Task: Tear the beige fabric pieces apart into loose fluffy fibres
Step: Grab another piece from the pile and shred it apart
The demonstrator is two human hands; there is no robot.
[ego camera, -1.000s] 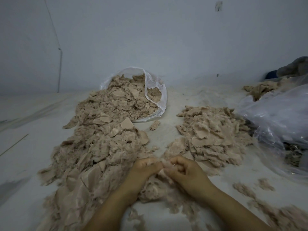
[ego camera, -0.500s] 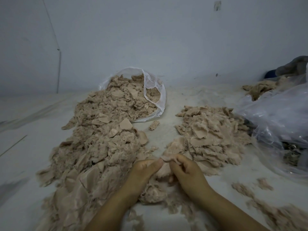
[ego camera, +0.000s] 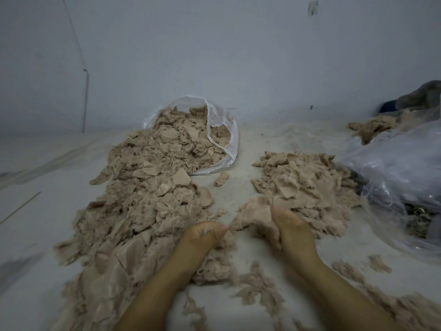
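Down low, the left hand [ego camera: 202, 235] curls its grip round a fluffy tuft, while the right hand [ego camera: 290, 229] grips a beige fabric piece [ego camera: 256, 215]; the hands are apart. Loose fibres [ego camera: 216, 263] lie beneath them. Beyond, a clear plastic bag [ego camera: 223, 139] on its side spills beige scraps [ego camera: 148, 187], and a crumpled clear bag [ego camera: 396, 163] lies right, beside a smaller scrap pile [ego camera: 307, 185].

Crumpled clear plastic sheet [ego camera: 401, 168] at right; dark grey cloth [ego camera: 422, 94] behind; pale wall [ego camera: 214, 56].
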